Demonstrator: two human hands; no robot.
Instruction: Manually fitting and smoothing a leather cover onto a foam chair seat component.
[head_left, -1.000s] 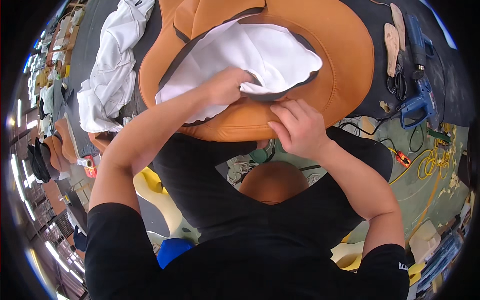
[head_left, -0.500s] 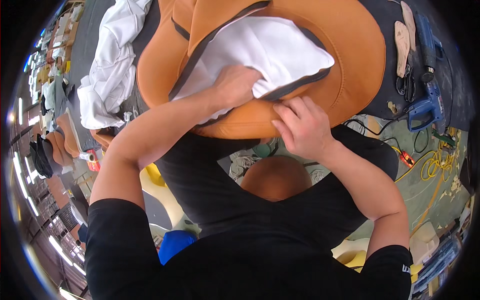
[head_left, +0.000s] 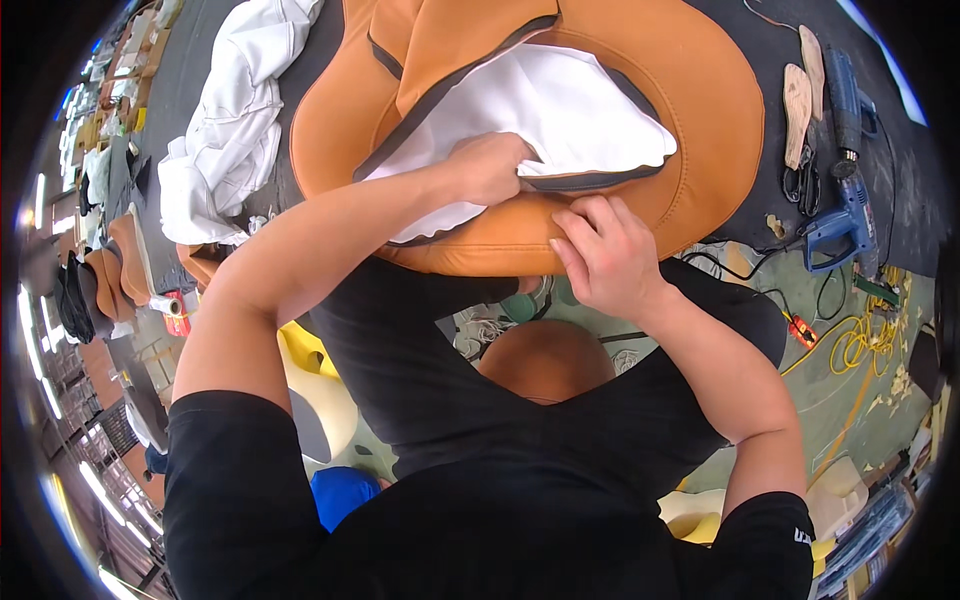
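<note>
An orange leather-like cover (head_left: 715, 130) with a rounded shape lies across the far side of my lap. Its opening, edged with a dark strip (head_left: 590, 182), shows white lining (head_left: 560, 100) inside. My left hand (head_left: 490, 168) reaches over the opening, closed on the lining by the dark strip; its fingertips are hidden in the fabric. To the right, my right hand (head_left: 610, 258) pinches the near rolled edge of the orange cover, thumb below and fingers curled on top.
Crumpled white fabric (head_left: 235, 110) lies on the dark table at left. A blue heat gun (head_left: 850, 225), another blue tool (head_left: 846, 100) and wooden pieces (head_left: 797, 110) lie at right. Yellow cord (head_left: 860, 340) coils on the floor. A brown round stool (head_left: 550, 360) shows between my legs.
The view has shifted slightly. My left hand has pushed a little along the opening, and the lining and dark strip beside it have flattened. My right hand keeps its pinch on the edge.
</note>
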